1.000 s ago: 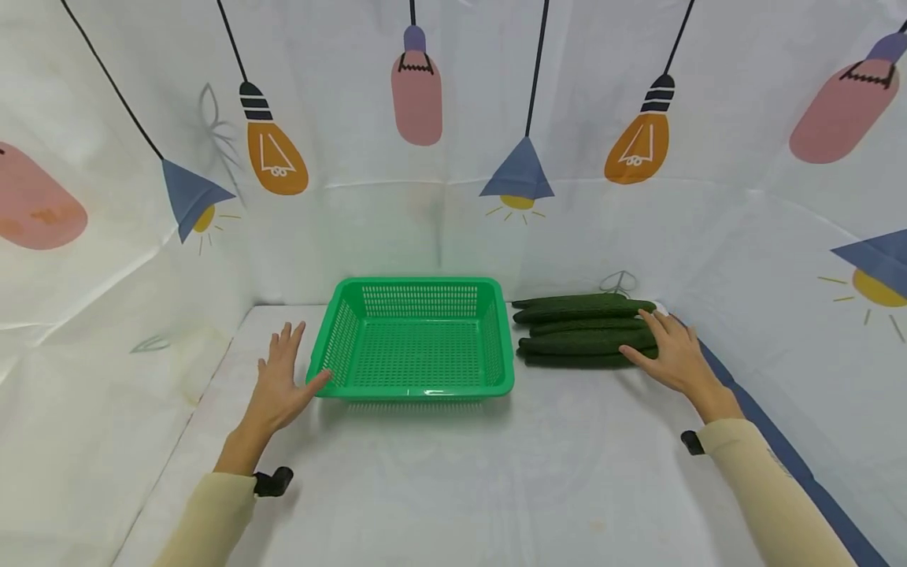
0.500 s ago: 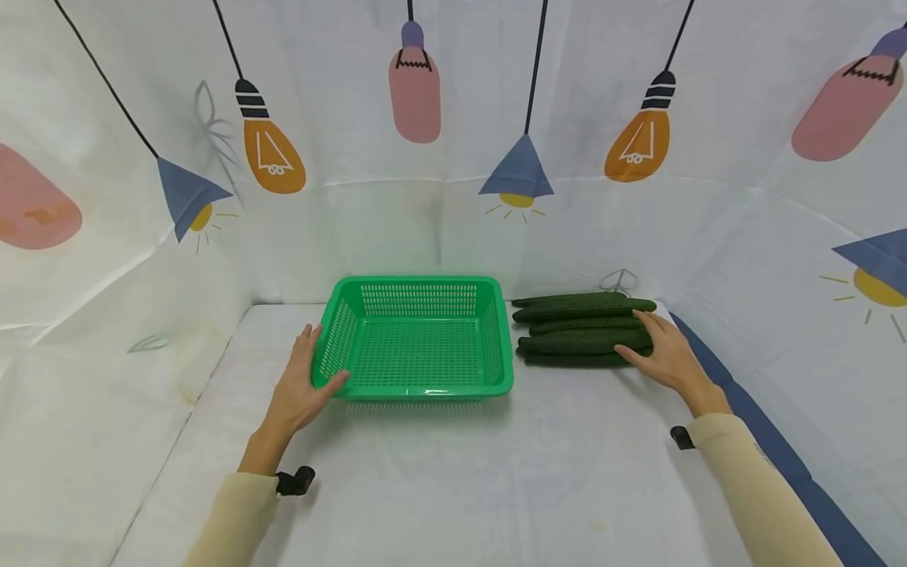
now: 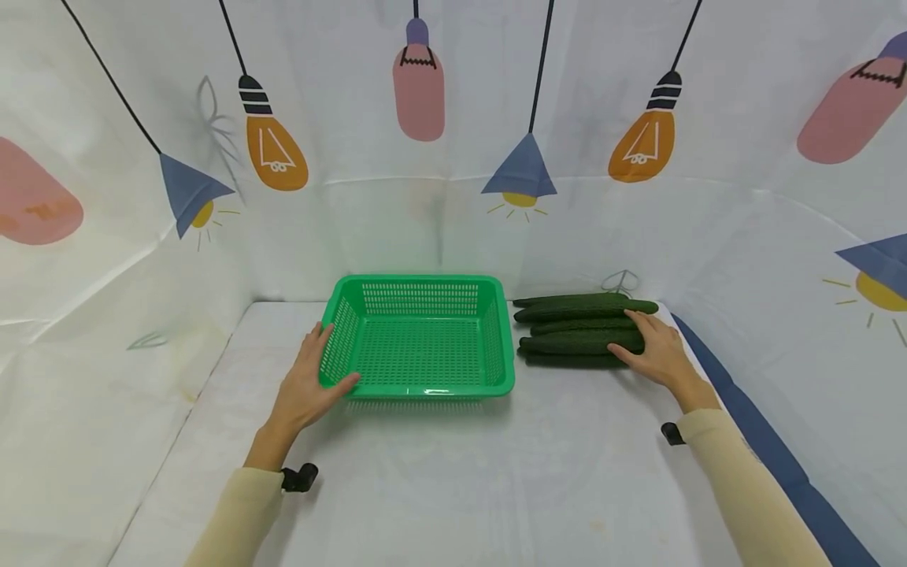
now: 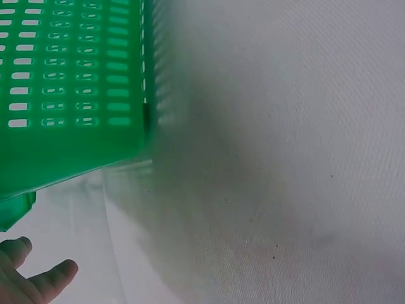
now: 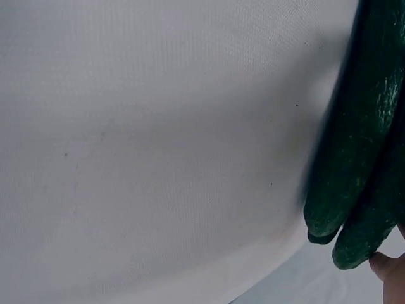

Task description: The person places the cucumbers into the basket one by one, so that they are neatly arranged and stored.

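My left hand [image 3: 303, 395] is at the left front corner of a green plastic basket [image 3: 425, 391], fingers spread and thumb by the front rim. In the left wrist view, two fingertips [image 4: 54, 278] show below the basket's slotted wall [image 4: 69, 149], apart from it there. Over the right ends of several dark green cucumbers [image 3: 577, 342] lies my right hand [image 3: 659, 358], its thumb and fingers apart. One fingertip [image 5: 387, 269] meets the end of a cucumber [image 5: 370, 237] in the right wrist view; the rest of that hand is mostly out of that picture.
Both stand towards the back of a white-covered table [image 3: 453, 480]. Behind rises a white curtain [image 3: 383, 213] printed with lamps and bulbs. A dark blue strip [image 3: 768, 453] runs along the right side.
My left hand has moved right, from beside the basket onto its left front corner. My right hand has slid slightly left over the cucumbers. Basket and cucumbers look unmoved.
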The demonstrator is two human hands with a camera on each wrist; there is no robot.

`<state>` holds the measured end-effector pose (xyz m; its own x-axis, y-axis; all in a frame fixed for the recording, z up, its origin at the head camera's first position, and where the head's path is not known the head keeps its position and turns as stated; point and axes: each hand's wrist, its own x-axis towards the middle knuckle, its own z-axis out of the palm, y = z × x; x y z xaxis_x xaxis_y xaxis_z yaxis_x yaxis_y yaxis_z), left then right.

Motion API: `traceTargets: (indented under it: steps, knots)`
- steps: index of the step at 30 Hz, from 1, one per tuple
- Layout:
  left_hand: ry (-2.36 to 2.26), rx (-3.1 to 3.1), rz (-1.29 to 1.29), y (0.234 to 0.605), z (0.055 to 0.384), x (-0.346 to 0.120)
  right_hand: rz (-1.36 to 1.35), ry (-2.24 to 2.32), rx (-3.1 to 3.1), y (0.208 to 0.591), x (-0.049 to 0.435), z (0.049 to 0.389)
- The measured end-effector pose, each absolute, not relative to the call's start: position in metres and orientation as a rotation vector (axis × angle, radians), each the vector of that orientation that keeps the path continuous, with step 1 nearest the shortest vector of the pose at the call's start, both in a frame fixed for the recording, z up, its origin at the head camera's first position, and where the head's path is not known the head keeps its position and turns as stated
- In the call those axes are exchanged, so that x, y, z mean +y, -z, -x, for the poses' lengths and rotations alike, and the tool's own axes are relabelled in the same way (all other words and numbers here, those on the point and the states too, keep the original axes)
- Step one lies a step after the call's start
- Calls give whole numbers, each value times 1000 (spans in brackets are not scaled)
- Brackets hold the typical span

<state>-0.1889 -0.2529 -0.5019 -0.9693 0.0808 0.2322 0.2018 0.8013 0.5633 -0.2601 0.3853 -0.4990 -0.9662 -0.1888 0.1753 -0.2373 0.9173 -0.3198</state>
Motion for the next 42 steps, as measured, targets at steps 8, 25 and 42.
traceTargets:
  steps: [8, 25, 42]
  knots:
    - [843, -2801, 228, 499, 187, -253, -339, -478, -2967, 495, 382, 262]
    - [851, -2802, 205, 499, 188, -250, -439, -418, -2920, 505, 389, 261]
    - [892, -2802, 177, 503, 188, -252, -465, -537, -2874, 505, 388, 264]
